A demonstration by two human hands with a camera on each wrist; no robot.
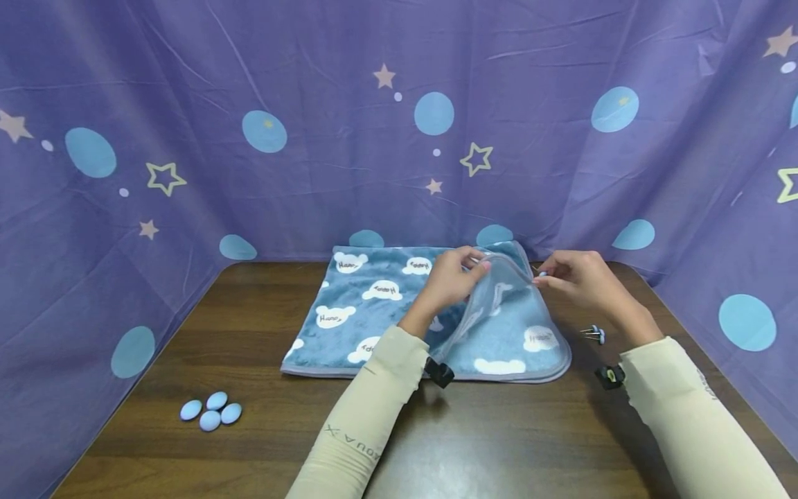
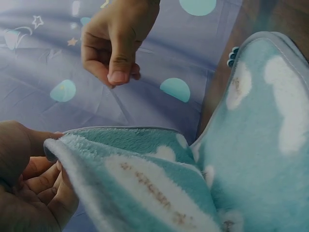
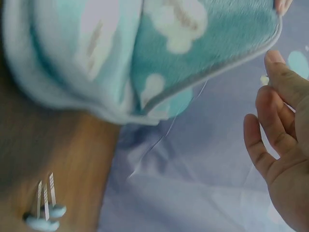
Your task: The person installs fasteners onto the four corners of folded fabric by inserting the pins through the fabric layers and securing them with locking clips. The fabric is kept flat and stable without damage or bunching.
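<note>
2 pinches: left grip (image 1: 456,278) on the lifted edge of the blue plush bear-print blanket (image 1: 383,313), which lies on the brown wooden desk (image 1: 255,319); right grip (image 1: 576,276) on a blue-headed metal pin (image 1: 543,274) just beside it.
Blanket edge: loose plush could sag, misdirecting the pin.
Pin: a slip could prick fingers.
4 pale-blue oval pieces (image 1: 210,420): a knock could scatter them.

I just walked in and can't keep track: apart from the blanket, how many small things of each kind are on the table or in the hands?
Blue oval discs on the table: 4
Blue-headed pins on the table: 3
Small piece in the right hand, kind unclear: 1
Total: 8
</note>
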